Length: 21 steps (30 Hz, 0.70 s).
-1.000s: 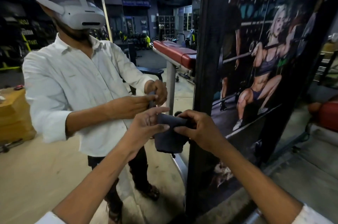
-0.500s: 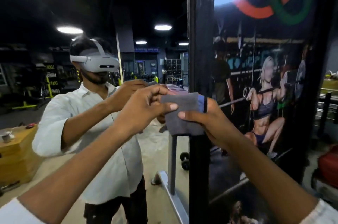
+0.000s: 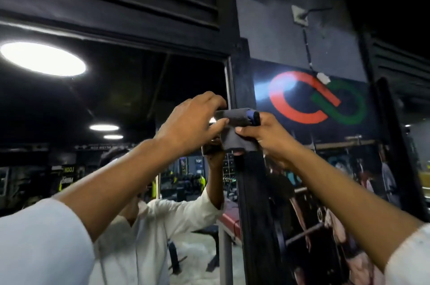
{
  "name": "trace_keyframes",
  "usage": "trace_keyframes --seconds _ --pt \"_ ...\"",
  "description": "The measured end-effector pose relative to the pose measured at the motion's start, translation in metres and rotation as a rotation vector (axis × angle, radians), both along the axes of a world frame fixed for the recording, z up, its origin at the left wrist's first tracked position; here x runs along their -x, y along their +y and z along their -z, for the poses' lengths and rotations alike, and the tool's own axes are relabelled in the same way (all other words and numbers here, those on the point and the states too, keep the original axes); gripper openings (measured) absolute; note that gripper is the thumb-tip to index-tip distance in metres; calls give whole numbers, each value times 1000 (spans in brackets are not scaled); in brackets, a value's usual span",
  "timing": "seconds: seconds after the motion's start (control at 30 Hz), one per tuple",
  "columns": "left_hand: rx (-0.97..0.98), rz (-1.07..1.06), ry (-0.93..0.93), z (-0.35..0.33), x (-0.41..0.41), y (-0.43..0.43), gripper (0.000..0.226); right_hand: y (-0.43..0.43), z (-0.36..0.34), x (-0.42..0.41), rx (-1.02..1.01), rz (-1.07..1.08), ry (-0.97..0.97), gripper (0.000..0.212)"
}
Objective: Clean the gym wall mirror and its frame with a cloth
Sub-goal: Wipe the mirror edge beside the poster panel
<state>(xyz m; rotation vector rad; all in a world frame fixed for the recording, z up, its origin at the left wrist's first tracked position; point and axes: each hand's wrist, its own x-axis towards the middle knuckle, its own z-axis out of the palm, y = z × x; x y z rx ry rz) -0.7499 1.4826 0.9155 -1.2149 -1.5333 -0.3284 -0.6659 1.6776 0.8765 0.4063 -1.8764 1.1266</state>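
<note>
Both hands are up high! The left hand (image 3: 193,122) curls over one end of the grey cloth (image 3: 235,131), thumb pinching from below. The right hand (image 3: 265,136) pinches the other end. The cloth sits between them, in front of the black frame (image 3: 251,191). The mirror (image 3: 139,80) lies behind the left hand; a red-and-green logo (image 3: 302,98) sits beyond the right.
</note>
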Motion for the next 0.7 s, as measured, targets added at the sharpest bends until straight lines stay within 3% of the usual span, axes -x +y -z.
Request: trace_keyframes --seconds 0.2,0.3,0.4,0.57,0.7 --pt "55 -294 125 -65 20 23 67 22 -77 -3 -189 260 106 56" --pt "84 -455 127 -72 36 33 79 28 -113 -7 -309 386 182 42" --pt "110 -578 168 -62 56 40 85 43 -160 -5 -366 498 305 51" --pt "62 -640 279 -54 79 45 92 42 -204 -4 -424 695 441 44" --pt "50 -634 298 -54 80 46 91 49 -223 19 -513 775 398 67"
